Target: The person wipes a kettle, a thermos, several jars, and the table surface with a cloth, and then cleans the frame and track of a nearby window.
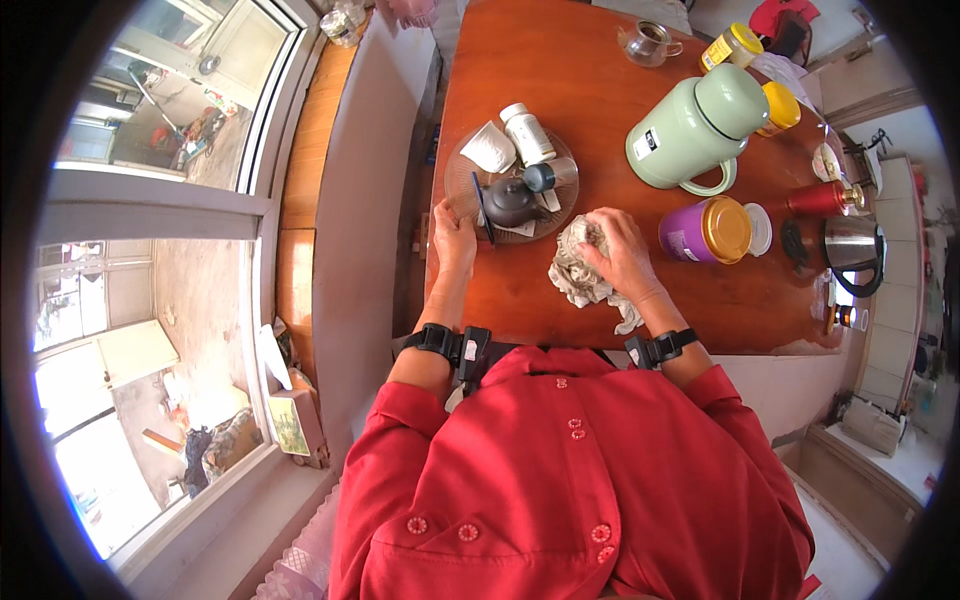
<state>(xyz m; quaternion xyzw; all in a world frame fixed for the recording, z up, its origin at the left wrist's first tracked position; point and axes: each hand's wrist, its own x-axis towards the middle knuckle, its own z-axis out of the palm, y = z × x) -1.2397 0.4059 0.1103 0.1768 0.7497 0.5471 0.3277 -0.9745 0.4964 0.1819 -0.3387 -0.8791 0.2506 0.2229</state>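
My left hand [454, 238] is at the near left rim of a round clear glass tray [457, 169], its fingers closed on the edge. On the tray are a dark clay teapot [508, 204], a white bottle [528, 135], a roll of white paper [489, 148], a small jar with a dark lid [551, 175] and a blue pen [482, 204]. My right hand [619, 251] grips a crumpled beige cloth [576, 270] on the brown wooden table [525, 311], just right of the tray.
Right of the cloth stand a purple canister with a gold lid [705, 229] and a green thermos jug [694, 135]. Beyond are a glass teapot [649, 45], yellow-lidded jars [731, 49], a red bottle [823, 198] and a steel kettle [853, 251]. A wall and window ledge [300, 180] border the left.
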